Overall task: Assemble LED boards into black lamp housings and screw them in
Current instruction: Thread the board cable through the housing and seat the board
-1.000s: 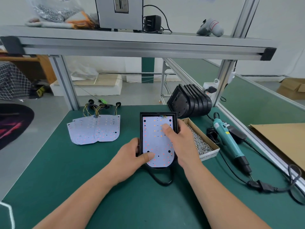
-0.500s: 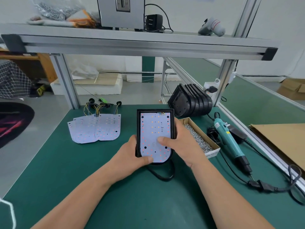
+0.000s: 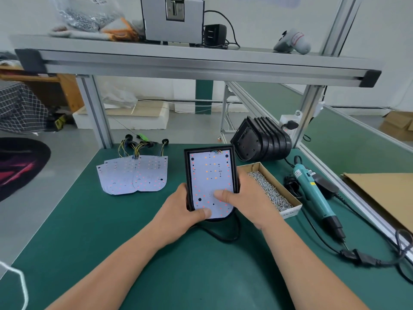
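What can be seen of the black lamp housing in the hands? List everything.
The black lamp housing is a matte, plastic-looking tray, square at the far end, rounded at the near. A white LED board lies inside its rim. The left hand grips its left side, the right hand its right, both thumbs on the board. A black cable trails from under it onto the green mat.

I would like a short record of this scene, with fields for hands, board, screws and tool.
left hand: grips housing, thumb on board
right hand: grips housing, thumb presses board
board: inside housing
screws: in box, right of housing
screwdriver: lies on mat, untouched
spare boards: left of housing
spare housings: stacked behind box
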Motion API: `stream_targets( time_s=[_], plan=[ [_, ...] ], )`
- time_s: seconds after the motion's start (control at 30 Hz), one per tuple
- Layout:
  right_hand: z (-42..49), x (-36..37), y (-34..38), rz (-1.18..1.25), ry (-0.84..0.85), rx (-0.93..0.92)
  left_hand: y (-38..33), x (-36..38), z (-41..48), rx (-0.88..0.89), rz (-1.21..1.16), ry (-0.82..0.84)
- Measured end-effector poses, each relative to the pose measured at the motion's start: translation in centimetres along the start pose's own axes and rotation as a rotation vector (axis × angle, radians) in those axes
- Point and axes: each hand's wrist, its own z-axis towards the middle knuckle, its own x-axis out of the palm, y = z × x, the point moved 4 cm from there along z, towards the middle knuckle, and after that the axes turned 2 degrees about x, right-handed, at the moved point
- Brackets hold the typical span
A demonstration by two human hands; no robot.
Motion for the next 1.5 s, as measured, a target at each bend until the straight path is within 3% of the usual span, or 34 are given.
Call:
stream_targets(
  time_s=[0.13, 0.37, 0.57, 0.7, 0.83, 0.97, 1.07, 1.27, 1.5],
  plan=[
    [-0.5, 0.1, -0.5, 0.063, 0.189, 0.075, 0.4, -0.6, 0.1, -0.005, -0.09, -0.015],
    [-0.1, -0.1, -0.1, -0.157, 0.063, 0.018, 0.2, -0.6, 0.1, 0.004, -0.109, 0.001],
    [-0.4, -0.4, 0.5, -0.16, 0.107, -0.018, -0.3, -0.2, -0.1, -0.013, -0.128, -0.019],
    [-0.3, 0.2, 0.6, -0.193, 0.036, -0.069, -0.5, -0.4, -0.2, -0.001, -0.172, -0.064],
    [0.0, 0.4, -0.3, -0.037, 0.092, -0.03, -0.3, -0.8, -0.3, -0.007, -0.16, -0.056],
    [0.0, 0.3, -0.1, 0.241, -0.076, -0.037, -0.1, -0.3, -0.3, 0.007, -0.132, 0.023],
    [0.2, 0.3, -0.4, 0.168, -0.2, -0.005, -0.2, 0.0, -0.3, 0.021, -0.184, 0.033],
    [0.4, 1.5, 0.0, 0.072, -0.144, 0.033, -0.2, -0.9, 0.0, 0.01, -0.382, -0.126],
    [0.3, 1.8, 0.6, 0.239, -0.16, 0.008, 0.3, -1.0, 0.5, 0.022, -0.385, -0.149]
  ],
)
